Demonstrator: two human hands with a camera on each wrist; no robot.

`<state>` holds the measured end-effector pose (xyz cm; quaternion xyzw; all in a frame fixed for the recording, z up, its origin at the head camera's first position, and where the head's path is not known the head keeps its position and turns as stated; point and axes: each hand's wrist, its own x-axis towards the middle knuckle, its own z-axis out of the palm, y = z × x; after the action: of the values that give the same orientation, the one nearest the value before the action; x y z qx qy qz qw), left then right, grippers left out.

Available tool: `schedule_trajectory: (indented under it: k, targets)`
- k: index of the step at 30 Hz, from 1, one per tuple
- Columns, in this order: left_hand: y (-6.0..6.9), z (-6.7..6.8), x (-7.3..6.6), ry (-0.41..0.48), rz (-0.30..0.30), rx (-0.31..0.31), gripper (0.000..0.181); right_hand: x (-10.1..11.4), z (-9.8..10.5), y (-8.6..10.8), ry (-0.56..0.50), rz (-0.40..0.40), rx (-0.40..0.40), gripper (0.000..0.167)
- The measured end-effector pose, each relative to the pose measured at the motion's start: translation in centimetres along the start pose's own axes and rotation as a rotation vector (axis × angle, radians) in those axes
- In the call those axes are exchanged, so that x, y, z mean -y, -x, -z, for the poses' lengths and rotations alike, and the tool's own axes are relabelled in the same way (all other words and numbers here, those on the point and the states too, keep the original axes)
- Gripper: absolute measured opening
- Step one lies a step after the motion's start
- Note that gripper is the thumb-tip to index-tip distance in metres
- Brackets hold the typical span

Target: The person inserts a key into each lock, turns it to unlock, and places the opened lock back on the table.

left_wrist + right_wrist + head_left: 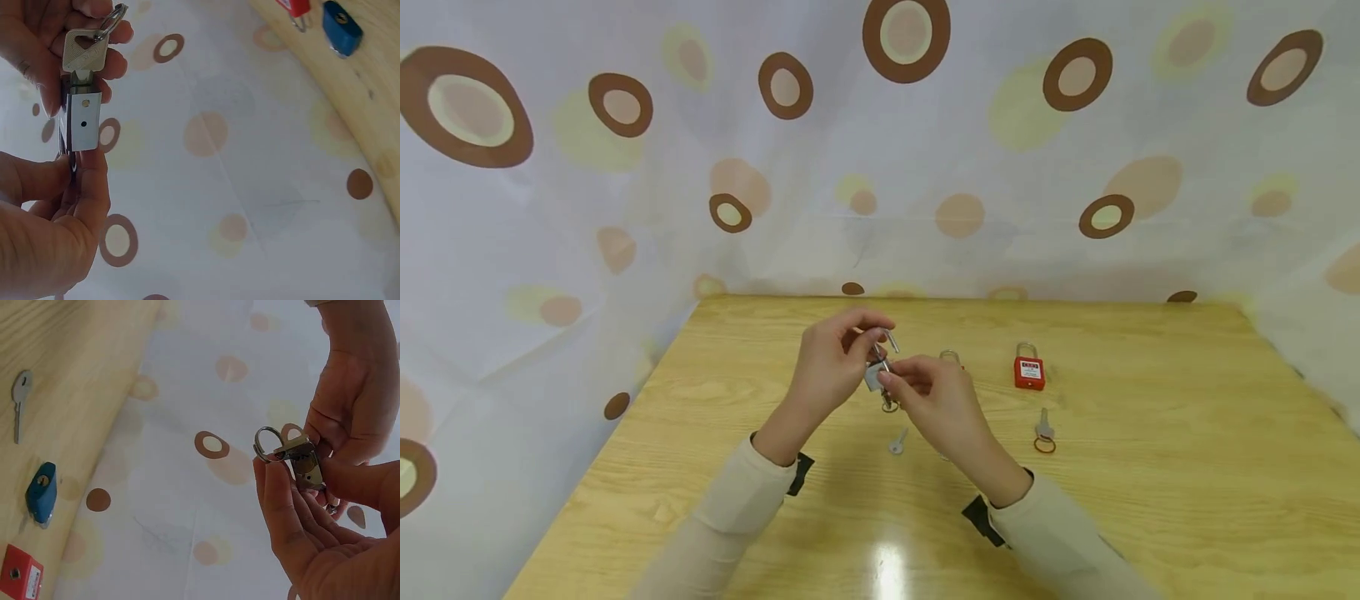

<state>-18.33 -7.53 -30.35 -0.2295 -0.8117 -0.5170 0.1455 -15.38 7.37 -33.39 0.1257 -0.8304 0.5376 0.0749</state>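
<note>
A silver padlock [874, 377] is held up between both hands over the table. My left hand [831, 367] pinches its long shackle [892, 341], one leg of which stands free of the body. Thumb and fingers of my right hand [943, 404] grip the padlock body, seen end-on in the left wrist view [86, 122]. A key [84, 51] with a ring [114, 20] sits in the bottom of the body. In the right wrist view the ring [269, 444] hangs past the fingertips of my right hand [337, 550], with my left hand [356, 406] above.
On the wooden table [1150, 467] lie a red padlock [1029, 373], a key with a reddish ring [1044, 431] and a loose key [898, 442]. Another padlock's shackle [950, 356] shows behind my right hand. A blue padlock [42, 494] appears in the wrist views. Patterned cloth [820, 167] stands behind.
</note>
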Motion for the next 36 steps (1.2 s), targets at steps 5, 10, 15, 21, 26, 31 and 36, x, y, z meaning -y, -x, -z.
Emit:
schedule_trajectory:
  k: [5,10,15,21,26,31,36]
  targets:
    - [0.0,0.5,2.0,-0.077,0.100,0.067,0.015,-1.0,-2.0,-0.4,-0.061,-0.067,0.072,0.018]
    - [0.0,0.7,4.6,-0.065,0.225,0.163,0.016,-2.2,-3.8,-0.9,-0.105,-0.137,0.134,0.018]
    - [0.0,0.7,7.5,-0.024,0.296,0.279,0.014,-3.3,-5.2,-1.1,-0.049,-0.198,0.241,0.020]
    - [0.2,0.7,10.3,0.002,0.381,0.362,0.014,-4.1,-6.6,-0.7,0.026,-0.196,0.338,0.023]
    - [0.0,0.6,11.7,-0.026,0.390,0.389,0.014,-4.4,-7.3,-0.7,0.003,-0.208,0.406,0.031]
    - [-0.2,0.3,12.4,-0.072,0.377,0.409,0.013,-4.5,-7.7,-0.8,0.014,-0.203,0.423,0.024]
    - [-0.6,0.2,13.0,-0.089,0.372,0.441,0.013,-4.4,-7.7,-1.1,0.025,-0.231,0.438,0.014]
